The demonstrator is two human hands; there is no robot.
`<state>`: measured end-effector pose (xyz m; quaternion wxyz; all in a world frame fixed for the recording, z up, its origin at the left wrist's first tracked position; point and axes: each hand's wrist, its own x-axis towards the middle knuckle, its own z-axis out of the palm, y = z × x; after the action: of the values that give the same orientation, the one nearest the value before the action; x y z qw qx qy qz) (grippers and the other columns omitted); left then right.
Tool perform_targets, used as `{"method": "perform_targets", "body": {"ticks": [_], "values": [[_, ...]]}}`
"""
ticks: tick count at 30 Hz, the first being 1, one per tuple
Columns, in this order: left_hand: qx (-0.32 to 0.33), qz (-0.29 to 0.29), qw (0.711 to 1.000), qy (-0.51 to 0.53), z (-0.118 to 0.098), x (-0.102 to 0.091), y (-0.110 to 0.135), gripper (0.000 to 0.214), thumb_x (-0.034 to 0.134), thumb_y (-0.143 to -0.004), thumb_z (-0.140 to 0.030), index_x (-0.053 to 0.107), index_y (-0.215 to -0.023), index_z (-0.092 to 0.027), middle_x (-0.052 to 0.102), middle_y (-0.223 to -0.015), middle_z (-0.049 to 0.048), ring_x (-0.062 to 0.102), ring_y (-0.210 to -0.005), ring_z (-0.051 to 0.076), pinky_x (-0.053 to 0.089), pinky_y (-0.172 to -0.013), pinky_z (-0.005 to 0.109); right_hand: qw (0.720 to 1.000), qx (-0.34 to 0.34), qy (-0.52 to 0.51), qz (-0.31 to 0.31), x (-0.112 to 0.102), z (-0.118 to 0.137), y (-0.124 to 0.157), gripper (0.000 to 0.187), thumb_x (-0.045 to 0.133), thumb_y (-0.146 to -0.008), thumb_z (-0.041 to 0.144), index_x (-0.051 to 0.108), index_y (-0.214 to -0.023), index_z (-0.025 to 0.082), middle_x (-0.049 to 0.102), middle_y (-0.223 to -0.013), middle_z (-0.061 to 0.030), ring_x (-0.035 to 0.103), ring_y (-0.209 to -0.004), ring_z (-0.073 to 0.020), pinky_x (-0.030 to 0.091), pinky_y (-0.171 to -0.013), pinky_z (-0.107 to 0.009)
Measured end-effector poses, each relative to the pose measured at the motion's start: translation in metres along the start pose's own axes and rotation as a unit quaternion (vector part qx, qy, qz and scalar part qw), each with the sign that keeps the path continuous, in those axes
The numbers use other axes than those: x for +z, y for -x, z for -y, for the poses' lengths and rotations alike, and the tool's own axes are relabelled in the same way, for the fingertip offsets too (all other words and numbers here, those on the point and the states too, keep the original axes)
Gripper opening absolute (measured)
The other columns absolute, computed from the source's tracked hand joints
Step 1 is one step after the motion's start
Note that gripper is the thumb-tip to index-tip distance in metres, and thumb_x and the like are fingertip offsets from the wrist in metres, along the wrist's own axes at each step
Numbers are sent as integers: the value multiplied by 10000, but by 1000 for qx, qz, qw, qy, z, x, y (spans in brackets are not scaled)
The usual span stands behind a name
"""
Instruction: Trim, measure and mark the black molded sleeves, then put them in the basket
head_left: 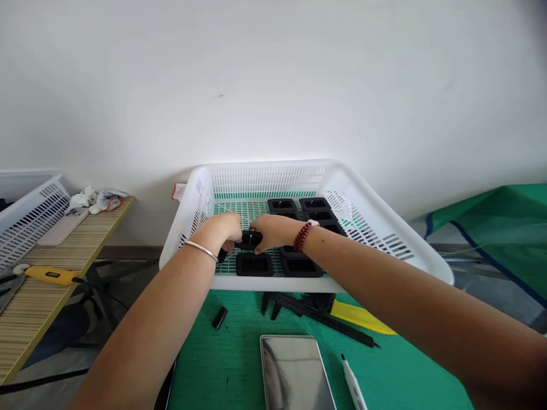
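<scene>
Both hands are inside a white plastic basket [387, 239], close to its front left part. My right hand [276, 229] grips the right end of a black rectangular frame [249, 241] between thumb and fingers. At the other end of that frame, my left hand [226, 229] has its fingers curled and closed on it. Another dark piece [221, 255] shows just below my left hand, mostly hidden. In front of the held frame lies a similar black frame [254, 265]. Several more black frames [314, 204] sit in rows to the right, partly covered by my right wrist.
On the green tabletop [213, 364] lie a black cap [219, 318], a black caliper [325, 323], a yellow-handled tool [363, 318], a phone [297, 373] and a marker [352, 382]. At left, a wooden table [100, 233] bears a yellow-handled tool [51, 275] and another white basket [38, 219].
</scene>
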<state>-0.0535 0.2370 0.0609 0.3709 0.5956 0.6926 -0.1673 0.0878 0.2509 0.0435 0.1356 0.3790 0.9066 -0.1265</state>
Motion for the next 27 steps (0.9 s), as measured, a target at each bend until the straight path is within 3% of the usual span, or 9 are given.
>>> {"method": "perform_targets", "body": {"ticks": [6,13,17,22,27], "values": [[11,43,999,5,0,5,3,91,619,-786,-147,701,-817,-122,746,-706,129,727,-711,246,593,-664,349,1000,-4,4,23,3,4,0,665,782,-625,416,620,-1215,156,650,-1170,-124,626,-1026,-287,492,-794,-342],[20,54,998,5,0,7,7,111,619,-720,-62,700,-755,-129,738,-675,118,719,-683,240,582,-649,340,1000,-8,0,28,3,3,-1,654,788,-620,456,631,-1188,172,665,-1133,-114,628,-1009,-283,490,-775,-342],[-7,0,1000,-19,1,-2,6,105,645,-711,-92,700,-788,-137,737,-704,122,713,-722,256,571,-700,371,999,-15,-26,24,2,0,1,639,753,-657,492,631,-1187,156,654,-1153,-132,623,-1005,-288,494,-770,-356],[-48,-125,988,-70,10,-19,-7,269,788,-581,-163,715,-839,-184,729,-862,145,643,-1034,372,529,-833,444,999,-29,-36,-18,-5,2,1,521,595,-822,498,608,-1217,159,657,-1163,-121,614,-1045,-252,493,-837,-345],[-68,-128,985,-89,19,-19,-23,356,882,-436,-224,723,-755,-228,721,-772,102,644,-1005,389,526,-821,452,999,-23,9,-47,-9,14,-13,400,560,-873,314,585,-1250,183,611,-1252,-129,565,-1151,-270,471,-897,-375]]}}
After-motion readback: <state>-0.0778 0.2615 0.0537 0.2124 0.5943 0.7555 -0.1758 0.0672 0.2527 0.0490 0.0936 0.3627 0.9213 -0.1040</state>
